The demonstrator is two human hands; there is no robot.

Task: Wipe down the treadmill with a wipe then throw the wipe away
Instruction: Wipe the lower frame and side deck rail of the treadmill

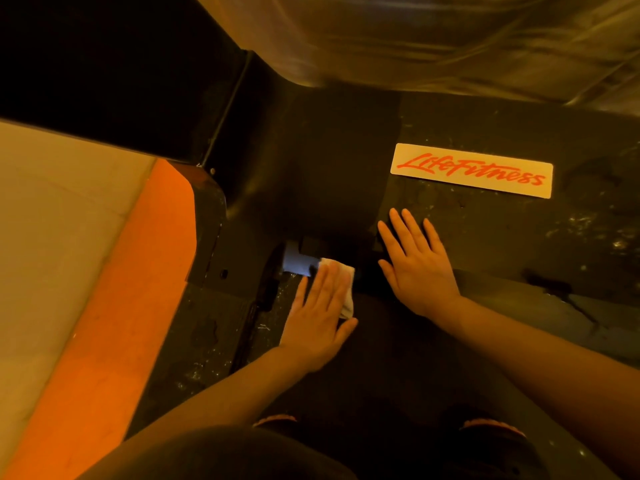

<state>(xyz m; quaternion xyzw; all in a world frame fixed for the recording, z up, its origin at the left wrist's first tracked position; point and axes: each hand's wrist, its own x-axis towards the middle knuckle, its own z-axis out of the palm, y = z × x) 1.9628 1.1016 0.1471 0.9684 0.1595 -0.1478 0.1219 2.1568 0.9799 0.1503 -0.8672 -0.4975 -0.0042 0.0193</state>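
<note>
The treadmill (485,237) fills the middle of the view, with a dark, scuffed motor cover carrying a white LifeFitness label (471,170). My left hand (317,317) lies flat with straight fingers, pressing a white wipe (344,282) onto the dark surface at the left front of the deck. The wipe shows only past my fingertips and beside my palm. My right hand (417,263) rests flat and spread on the edge of the motor cover, just right of the wipe, holding nothing.
A black upright column (138,98) rises at the upper left. An orange floor strip (114,323) and a pale floor (52,220) lie to the left. A small grey block (298,261) sits just beyond the wipe. My knees are at the bottom.
</note>
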